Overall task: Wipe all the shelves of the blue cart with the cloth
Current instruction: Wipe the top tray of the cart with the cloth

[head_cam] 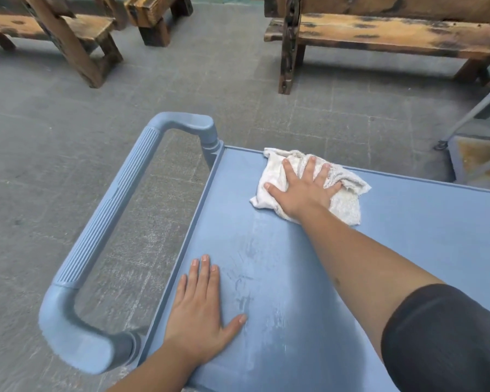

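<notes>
The blue cart's top shelf (408,236) fills the lower right of the head view, with pale dusty streaks down its middle. A crumpled white cloth (345,202) lies near the shelf's far left corner. My right hand (303,188) presses flat on the cloth with fingers spread. Flat on the shelf near its left rim rests my left hand (201,315), holding nothing. The cart's ribbed blue handle (108,222) loops out to the left. The lower shelves are hidden under the top one.
Grey paved floor (68,165) surrounds the cart. Weathered wooden benches stand at the back left (68,26) and back right (379,35). A metal-framed stand (475,154) sits at the right edge, just beyond the cart.
</notes>
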Tool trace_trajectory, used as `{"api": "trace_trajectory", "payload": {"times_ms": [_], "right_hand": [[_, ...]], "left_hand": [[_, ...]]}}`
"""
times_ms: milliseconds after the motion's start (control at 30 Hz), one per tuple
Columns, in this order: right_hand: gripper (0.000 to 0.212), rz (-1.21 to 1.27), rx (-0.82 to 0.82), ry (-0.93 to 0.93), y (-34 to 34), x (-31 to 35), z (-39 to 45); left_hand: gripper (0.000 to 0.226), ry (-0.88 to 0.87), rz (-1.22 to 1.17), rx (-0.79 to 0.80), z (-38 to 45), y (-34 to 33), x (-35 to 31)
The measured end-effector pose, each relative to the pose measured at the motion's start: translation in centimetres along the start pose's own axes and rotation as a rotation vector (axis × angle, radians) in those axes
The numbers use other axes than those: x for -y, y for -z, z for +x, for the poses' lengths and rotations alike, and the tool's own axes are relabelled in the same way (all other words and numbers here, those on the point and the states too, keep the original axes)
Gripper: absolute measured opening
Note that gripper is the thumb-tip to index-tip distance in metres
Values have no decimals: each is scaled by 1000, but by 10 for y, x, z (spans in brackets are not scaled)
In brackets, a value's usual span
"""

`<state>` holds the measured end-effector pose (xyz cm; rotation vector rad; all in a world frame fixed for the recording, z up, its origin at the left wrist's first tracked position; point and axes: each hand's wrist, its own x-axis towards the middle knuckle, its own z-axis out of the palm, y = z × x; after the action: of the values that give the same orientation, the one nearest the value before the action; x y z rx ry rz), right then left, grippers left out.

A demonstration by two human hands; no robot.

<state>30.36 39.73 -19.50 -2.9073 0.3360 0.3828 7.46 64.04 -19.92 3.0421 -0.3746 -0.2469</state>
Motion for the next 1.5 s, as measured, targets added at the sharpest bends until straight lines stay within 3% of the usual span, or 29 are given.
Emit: {"api": "trace_trajectory", "payload": {"times_ms": [333,500,700,900,1033,1100,1200,1300,1400,1500], "right_hand": [[83,-30,16,65,-17,15,-30],[71,-82,14,180,-41,35,-94],[67,-88,40,235,-74,43,-203],[62,-68,52,157,-91,46,-268],[64,-67,64,143,-84,48,-269],[63,-67,60,142,-83,48,-270],[65,-93,73,138,-81,49,-272],[70,-99,95,127,-78,52,-271],[72,-93,122,131,-77,63,-276],[71,-96,122,164,-82,80,-283]], "left_hand": [[95,11,-24,-6,1,-2,-3],[93,32,-76,52,2,-1,0],[88,49,-343,-62,-2,3,8],[91,31,-354,14,-8,12,11],[84,14,-468,128,-7,43,14],[74,-66,-486,81,-8,71,20],[58,-228,-409,-63,-14,125,45],[53,-265,-140,-247,-14,172,89],[46,-163,73,-253,-7,190,130],[47,-93,91,-189,-2,183,152]]}}
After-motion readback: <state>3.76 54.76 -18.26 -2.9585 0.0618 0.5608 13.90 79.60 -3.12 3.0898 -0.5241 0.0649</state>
